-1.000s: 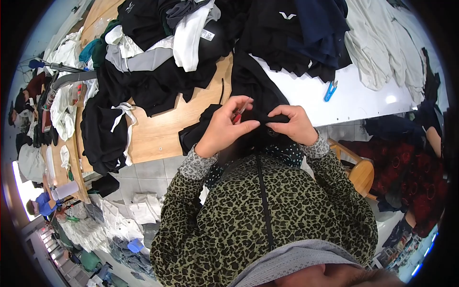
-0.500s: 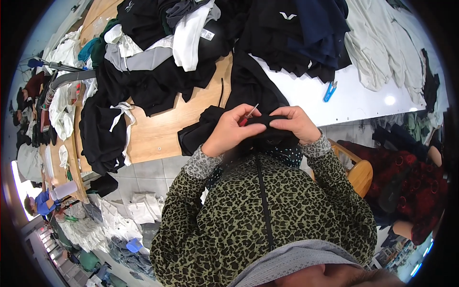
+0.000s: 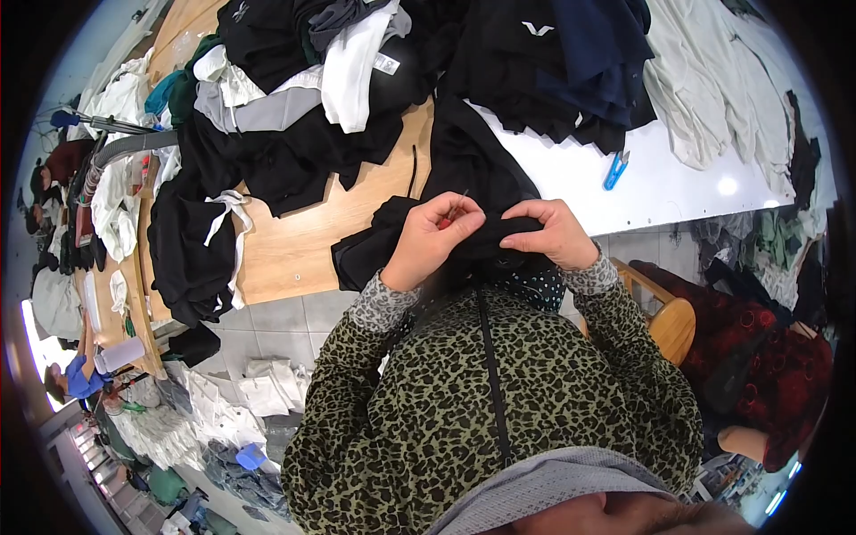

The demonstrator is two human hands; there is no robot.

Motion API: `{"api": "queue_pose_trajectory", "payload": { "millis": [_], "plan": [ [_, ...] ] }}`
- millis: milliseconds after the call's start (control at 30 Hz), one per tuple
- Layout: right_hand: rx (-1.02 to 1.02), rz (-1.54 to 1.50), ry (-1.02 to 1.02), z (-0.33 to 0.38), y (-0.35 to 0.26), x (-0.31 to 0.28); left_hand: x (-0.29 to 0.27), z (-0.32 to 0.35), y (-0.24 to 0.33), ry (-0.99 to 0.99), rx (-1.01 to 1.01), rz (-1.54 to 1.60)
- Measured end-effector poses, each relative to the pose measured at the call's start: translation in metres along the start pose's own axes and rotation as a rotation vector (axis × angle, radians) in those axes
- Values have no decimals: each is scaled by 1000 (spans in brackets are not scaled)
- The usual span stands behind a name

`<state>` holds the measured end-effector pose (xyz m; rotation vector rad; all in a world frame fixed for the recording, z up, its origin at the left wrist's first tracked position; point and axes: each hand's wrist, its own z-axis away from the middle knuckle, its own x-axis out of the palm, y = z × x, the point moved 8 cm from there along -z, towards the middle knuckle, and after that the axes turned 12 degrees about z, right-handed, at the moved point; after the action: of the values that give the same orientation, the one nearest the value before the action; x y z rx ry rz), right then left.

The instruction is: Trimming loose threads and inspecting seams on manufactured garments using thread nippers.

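In my left hand (image 3: pixel 426 239) is a small red-handled tool (image 3: pixel 445 224) with a thin metal tip, mostly hidden by the curled fingers. My right hand (image 3: pixel 555 234) pinches the edge of a black garment (image 3: pixel 486 236) between thumb and fingers. This garment stretches from the table's front edge down over my lap. The left fingertips are close to the cloth; whether they touch it I cannot tell.
Blue thread snips (image 3: pixel 615 170) lie on the white tabletop (image 3: pixel 571 183). Black and navy garments (image 3: pixel 593 67) are piled beyond them, pale ones (image 3: pixel 704 98) at right. More clothes cover the wooden table (image 3: pixel 285 259). A wooden stool (image 3: pixel 670 330) and a person in dark red (image 3: pixel 758 374) are at right.
My left hand has drawn its thumb and fingers in, and the red tool shows less. The right fingers have parted slightly from the left. The person at right has shifted.
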<state>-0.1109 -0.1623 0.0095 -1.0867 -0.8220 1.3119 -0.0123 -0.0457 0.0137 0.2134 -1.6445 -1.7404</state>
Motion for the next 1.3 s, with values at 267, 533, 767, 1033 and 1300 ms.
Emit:
{"api": "queue_pose_trajectory", "payload": {
  "millis": [267,533,767,1033,1300],
  "plan": [
    [87,-164,15,-5,7,4,6,-6,-14,-105,-23,-181],
    [209,-362,-7,-5,22,3,10,-2,18,-102,252,-348],
    [150,-386,-32,-9,30,2,29,7,28,-148,540,-607],
    [120,-417,-85,-8,33,6,13,-10,-19,-151,-126,-68],
    [110,-337,-114,-3,17,7,4,-1,-17,-241,-271,-81]
  ]
}}
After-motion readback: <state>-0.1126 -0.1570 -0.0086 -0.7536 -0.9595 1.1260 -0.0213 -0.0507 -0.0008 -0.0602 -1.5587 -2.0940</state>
